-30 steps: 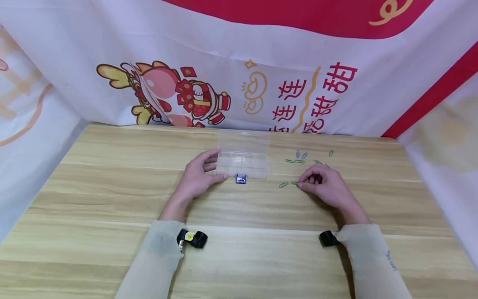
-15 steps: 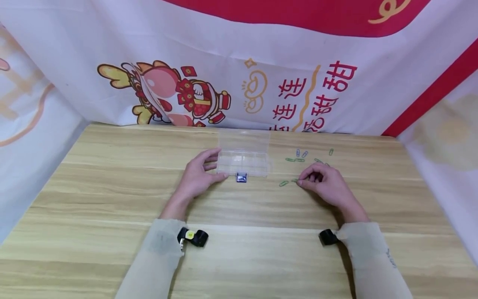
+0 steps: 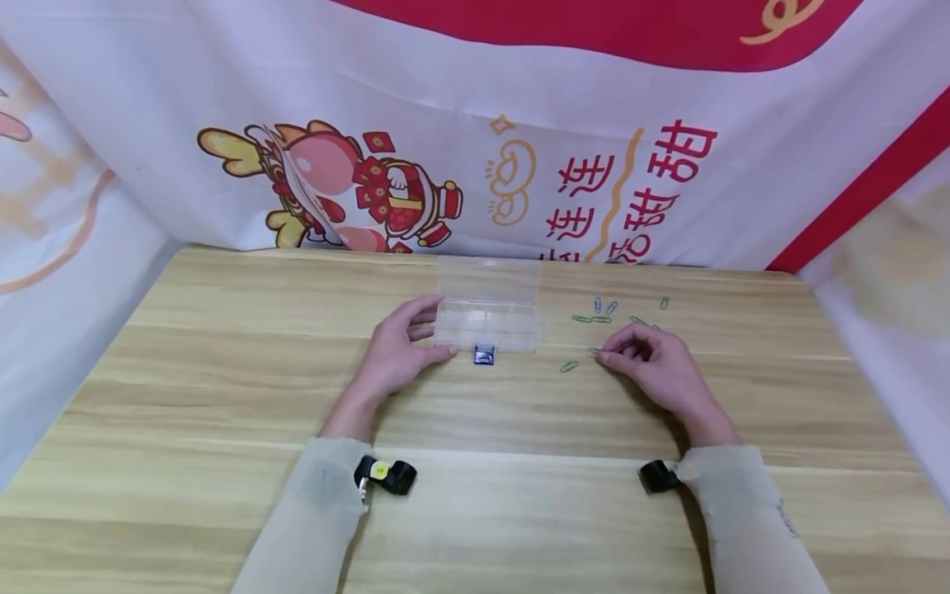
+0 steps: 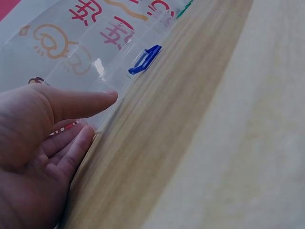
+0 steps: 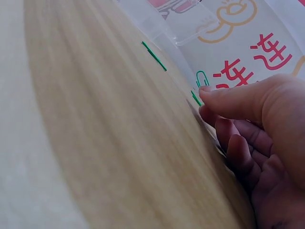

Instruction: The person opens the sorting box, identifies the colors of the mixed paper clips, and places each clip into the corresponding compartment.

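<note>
My right hand (image 3: pixel 647 363) pinches a green paper clip (image 5: pixel 202 78) between thumb and index finger, and its looped end sticks out past the fingertips. Another green paper clip (image 3: pixel 569 366) lies on the table, just left of that hand. At the table's back stands a clear plastic box (image 3: pixel 512 338) with compartments, its lid (image 3: pixel 490 280) tipped back and a blue latch (image 3: pixel 484 355) at the front. My left hand (image 3: pixel 397 351) holds the box's left end, thumb along the front edge, other fingers around the side; the left wrist view shows the thumb (image 4: pixel 86 102) against the plastic.
Beyond the right hand lie blue paper clips (image 3: pixel 598 304) and several green paper clips (image 3: pixel 601 319). One green clip (image 3: pixel 665 303) sits farther right. A printed cloth (image 3: pixel 460 99) hangs along the back edge of the wooden table (image 3: pixel 519 511).
The right hand has raised the pinched green paper clip slightly and moved it a little away from the clip lying beside it. The left hand and the box keep their places.
</note>
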`<state>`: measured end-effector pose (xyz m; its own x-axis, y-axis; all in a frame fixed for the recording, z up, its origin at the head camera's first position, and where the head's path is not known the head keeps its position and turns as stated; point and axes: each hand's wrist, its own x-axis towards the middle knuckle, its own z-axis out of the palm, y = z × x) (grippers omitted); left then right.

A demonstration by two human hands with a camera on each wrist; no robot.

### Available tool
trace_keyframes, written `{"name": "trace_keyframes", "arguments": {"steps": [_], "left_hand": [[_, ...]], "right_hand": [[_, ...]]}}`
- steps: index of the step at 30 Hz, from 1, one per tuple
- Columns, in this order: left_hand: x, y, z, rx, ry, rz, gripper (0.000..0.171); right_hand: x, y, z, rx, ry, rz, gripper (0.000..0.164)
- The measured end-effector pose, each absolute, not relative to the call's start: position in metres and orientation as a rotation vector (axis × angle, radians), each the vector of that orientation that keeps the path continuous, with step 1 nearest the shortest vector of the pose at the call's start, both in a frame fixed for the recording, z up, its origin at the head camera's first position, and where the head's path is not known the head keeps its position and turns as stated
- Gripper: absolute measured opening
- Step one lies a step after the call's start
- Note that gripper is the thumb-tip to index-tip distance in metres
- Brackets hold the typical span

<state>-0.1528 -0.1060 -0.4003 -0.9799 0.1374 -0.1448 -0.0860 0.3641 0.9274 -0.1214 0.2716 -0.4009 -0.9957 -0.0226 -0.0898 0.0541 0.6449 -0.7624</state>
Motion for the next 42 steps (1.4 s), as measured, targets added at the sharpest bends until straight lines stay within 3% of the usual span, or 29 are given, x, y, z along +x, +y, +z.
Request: {"name": "trace_keyframes", "arguments": {"steps": [26, 42], "left_hand": [[-0.149, -0.105, -0.402, 0.061, 2.441, 1.675, 0.080], [-0.149, -0.107, -0.403, 0.068, 2.434, 1.695, 0.080]], "right_hand": [[-0.123, 0.278, -0.388, 0.224, 2.548, -1.698, 0.022], [-0.126, 0.257, -0.380, 0.164, 2.558, -1.606, 0.025]]}}
